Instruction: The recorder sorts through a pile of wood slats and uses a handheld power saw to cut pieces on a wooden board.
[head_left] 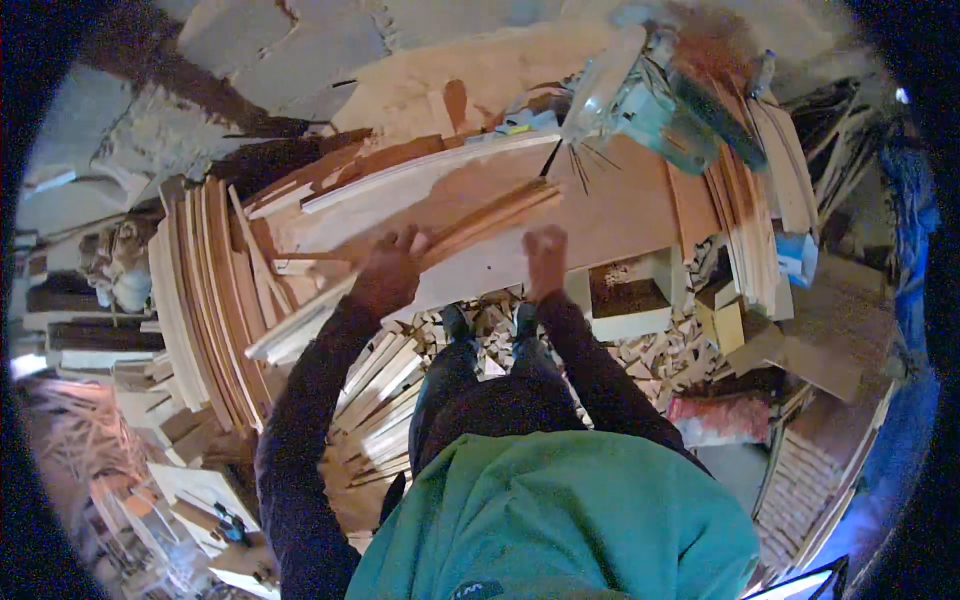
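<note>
My left hand is closed at the near end of some thin reddish-brown wooden strips, which lie slanting over the workbench toward the upper right. The fingers and thumb meet at the strips, though the palm side is hidden. By the bench's near edge, to the right of the strips, my right hand has its fingers curled in. Whatever it may hold is too small or too hidden to tell. Beyond the strips, a long white-edged board lies across the bench.
Stacked long boards stand at the left, with more boards at the right. A teal power tool sits on the far right of the bench. Under it are an open wooden box and wood offcuts around my feet.
</note>
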